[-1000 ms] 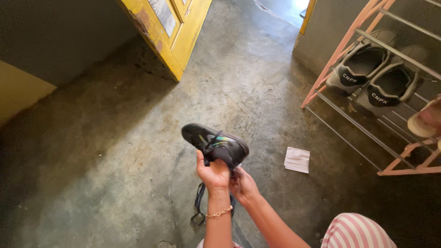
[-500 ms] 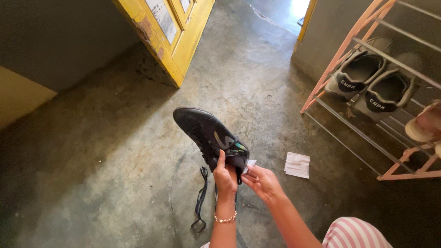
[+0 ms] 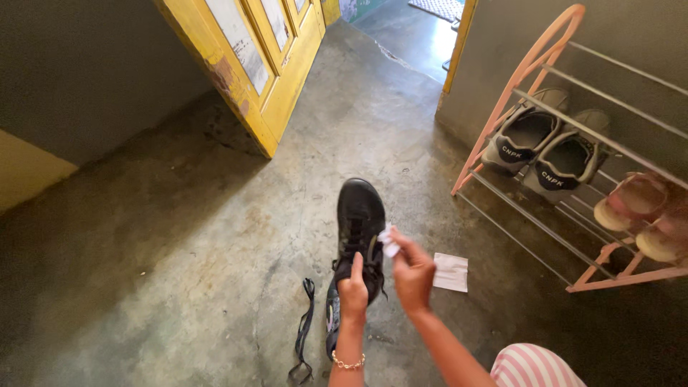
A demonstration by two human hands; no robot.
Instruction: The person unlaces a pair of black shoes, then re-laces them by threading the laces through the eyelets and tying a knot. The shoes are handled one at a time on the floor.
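Fingers of the left hand (image 3: 353, 290) are clamped on the black shoe (image 3: 360, 222), now turned upright, while a white wipe (image 3: 388, 242) is being pinched by the right hand (image 3: 413, 272)

free: bare floor (image 3: 179, 236) left | blocked: shoe rack (image 3: 545, 143) right, door (image 3: 265, 64) ahead

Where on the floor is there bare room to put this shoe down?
Bare concrete lies left of the lace, toward the yellow door, and ahead of the shoe. It is crowded right: paper, shoe rack.
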